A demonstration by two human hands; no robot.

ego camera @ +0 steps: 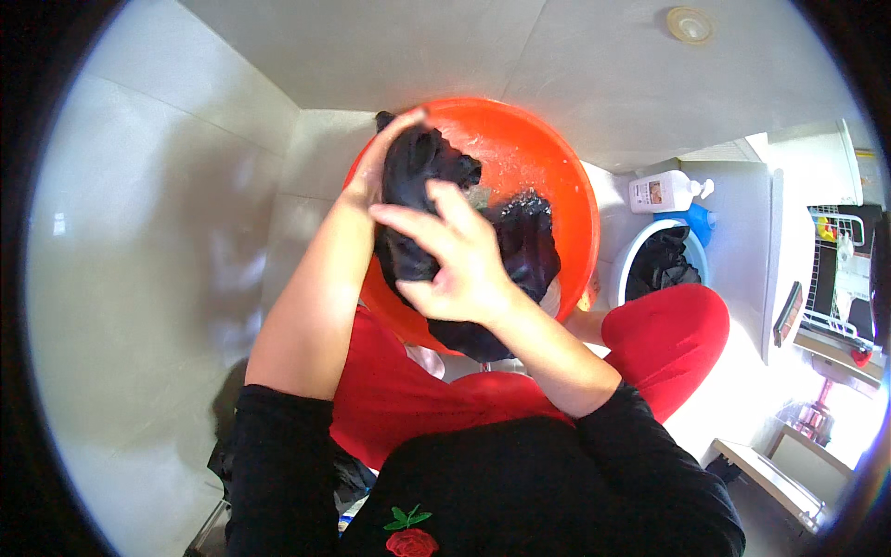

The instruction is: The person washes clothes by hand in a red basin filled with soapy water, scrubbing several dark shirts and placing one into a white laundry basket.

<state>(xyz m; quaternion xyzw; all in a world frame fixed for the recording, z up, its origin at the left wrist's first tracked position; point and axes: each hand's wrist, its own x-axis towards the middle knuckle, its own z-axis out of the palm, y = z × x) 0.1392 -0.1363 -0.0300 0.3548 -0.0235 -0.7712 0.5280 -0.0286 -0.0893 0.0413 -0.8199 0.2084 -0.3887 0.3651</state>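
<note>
Bunched wet black cloth (418, 174) rises over the left side of an orange-red plastic basin (576, 188) in front of me. My left hand (379, 163) holds this cloth at its left edge, fingers stretched along it and partly hidden behind it. Just in front of the cloth is my right hand (459, 257), blurred, with its fingers spread and nothing in its grasp; whether it touches the fabric I cannot tell. More black fabric (525, 240) lies lower in the basin, at the right, with foamy water on it. Some of the cloth hangs over the near rim.
To the right, a light blue bucket (621, 268) contains black fabric. A white pump bottle (661, 192) and a blue container (702, 221) stand behind it. Tiled walls (411, 49) close in behind and at left. A white wire rack (835, 313) is far right.
</note>
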